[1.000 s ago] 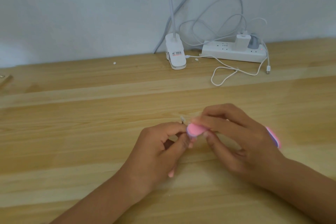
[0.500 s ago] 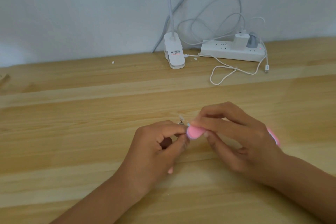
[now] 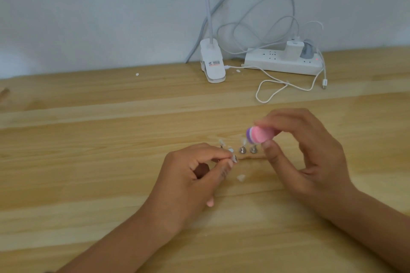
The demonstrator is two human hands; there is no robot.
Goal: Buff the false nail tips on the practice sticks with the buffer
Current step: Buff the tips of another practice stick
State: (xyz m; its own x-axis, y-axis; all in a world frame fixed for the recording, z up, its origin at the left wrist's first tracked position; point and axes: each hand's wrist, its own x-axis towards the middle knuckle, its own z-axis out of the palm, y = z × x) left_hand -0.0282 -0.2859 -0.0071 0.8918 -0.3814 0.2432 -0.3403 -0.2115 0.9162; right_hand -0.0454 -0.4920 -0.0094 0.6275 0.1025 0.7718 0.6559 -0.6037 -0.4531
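Note:
My right hand (image 3: 304,153) grips a pink and purple buffer (image 3: 259,135), lifted end-on above the table. Beneath it two small metal practice sticks (image 3: 248,150) with clear nail tips stand side by side on the wood. My left hand (image 3: 195,175) pinches another metal stick with its tip (image 3: 234,158) between thumb and forefinger, just left of the standing pair. More clear tips (image 3: 221,143) show behind my left fingers. A loose white nail tip (image 3: 241,177) lies on the table between my hands.
The wooden table (image 3: 88,162) runs to a pale wall. At the back stand a white clip lamp base (image 3: 213,66) and a white power strip (image 3: 281,63) with chargers and looping white cables (image 3: 273,88). Small white flecks (image 3: 137,74) lie near the wall.
My right hand has lifted the buffer up and to the right, off the tip my left hand holds. The standing sticks, hidden before, are now uncovered.

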